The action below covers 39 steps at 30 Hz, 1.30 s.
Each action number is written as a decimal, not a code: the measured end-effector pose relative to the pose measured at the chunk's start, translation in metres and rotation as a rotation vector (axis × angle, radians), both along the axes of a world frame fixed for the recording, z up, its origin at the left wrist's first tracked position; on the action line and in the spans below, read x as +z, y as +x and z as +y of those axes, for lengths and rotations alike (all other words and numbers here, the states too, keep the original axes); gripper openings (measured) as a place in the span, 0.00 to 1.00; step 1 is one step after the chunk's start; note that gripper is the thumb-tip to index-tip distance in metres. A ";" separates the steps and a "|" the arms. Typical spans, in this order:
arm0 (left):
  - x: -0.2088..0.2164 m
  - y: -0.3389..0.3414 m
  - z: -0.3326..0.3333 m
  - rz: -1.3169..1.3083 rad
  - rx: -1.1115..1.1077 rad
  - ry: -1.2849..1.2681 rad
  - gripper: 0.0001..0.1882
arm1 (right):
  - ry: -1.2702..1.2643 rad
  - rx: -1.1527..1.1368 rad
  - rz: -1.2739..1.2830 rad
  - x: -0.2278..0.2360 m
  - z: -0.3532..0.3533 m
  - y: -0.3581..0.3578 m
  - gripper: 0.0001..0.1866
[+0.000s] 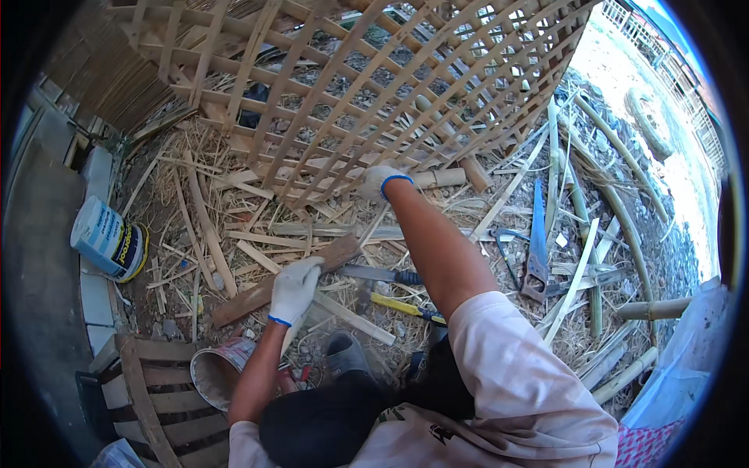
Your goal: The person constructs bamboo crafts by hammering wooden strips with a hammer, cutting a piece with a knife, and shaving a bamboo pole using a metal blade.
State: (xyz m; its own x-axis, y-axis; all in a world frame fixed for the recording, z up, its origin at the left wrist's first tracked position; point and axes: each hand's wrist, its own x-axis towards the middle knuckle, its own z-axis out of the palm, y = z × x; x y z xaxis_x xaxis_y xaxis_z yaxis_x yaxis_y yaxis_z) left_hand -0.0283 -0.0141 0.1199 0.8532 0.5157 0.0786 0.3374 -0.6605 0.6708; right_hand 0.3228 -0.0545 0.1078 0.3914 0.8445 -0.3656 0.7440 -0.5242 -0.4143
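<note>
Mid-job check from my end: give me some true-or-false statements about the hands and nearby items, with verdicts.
1. The left hand is on a brown board. True.
2. The right hand is bare. False: it is gloved in white, with a blue cuff.
3. The right hand is at the lower edge of the lattice. True.
4. The blue-bladed handsaw is in the left hand. False: it lies apart from both hands, to the right of the right hand.
5. The blue-and-white bucket is on the left side of the view. True.
6. The lattice is a solid sheet. False: it has open gaps between crossed strips.
</note>
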 end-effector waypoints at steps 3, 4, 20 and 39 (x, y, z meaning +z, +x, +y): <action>0.061 0.034 0.070 -0.007 0.106 0.226 0.15 | 0.072 -0.053 0.040 -0.007 0.018 -0.009 0.25; 0.073 0.060 0.085 -0.034 0.091 0.281 0.15 | 0.082 -0.119 0.045 -0.012 0.006 0.004 0.24; 0.029 0.055 0.157 0.462 0.169 -0.120 0.15 | -0.012 -0.146 0.147 0.042 0.012 -0.048 0.23; 0.013 0.040 0.179 0.519 0.084 -0.210 0.14 | -0.264 -0.124 -0.009 -0.001 0.084 -0.095 0.19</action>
